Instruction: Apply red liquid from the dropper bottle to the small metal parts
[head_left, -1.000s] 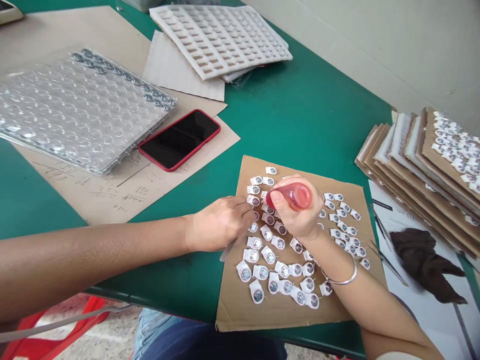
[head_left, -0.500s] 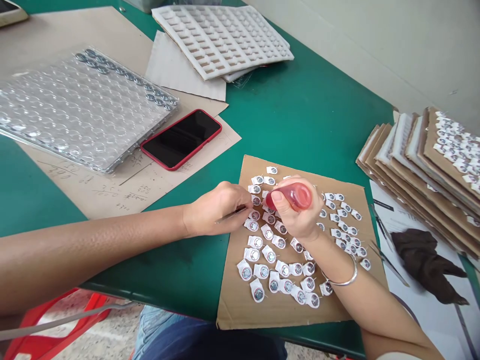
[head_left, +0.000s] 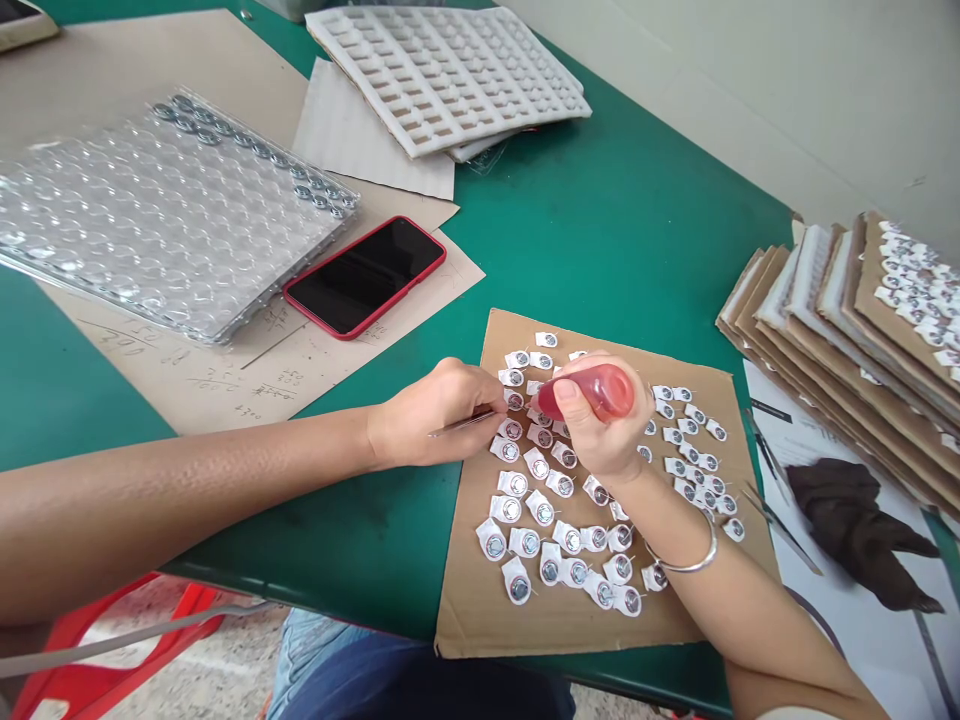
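My left hand (head_left: 439,412) is closed around slim metal tweezers (head_left: 459,424), at the left edge of a brown cardboard sheet (head_left: 480,620). In my right hand (head_left: 611,435) is a small red squeeze bottle (head_left: 592,393), tilted so its narrow end points down and left toward my left fingertips. The bottle's tip is hard to make out there. Many small round metal parts on white tabs (head_left: 541,508), with thin wires sticking out, lie in loose rows on the cardboard. My right hand and forearm hide some of them.
A phone in a red case (head_left: 365,277) and a clear blister tray (head_left: 165,220) with some metal discs lie left. White foam trays (head_left: 450,75) are at the back. On the right are stacked cardboard layers (head_left: 840,340), loose tweezers (head_left: 784,530) and a dark cloth (head_left: 855,520).
The red bottle has tipped slightly further over, its base shifting a little right. My left hand stays nearly in place with the tweezers. The whole view has shifted very slightly.
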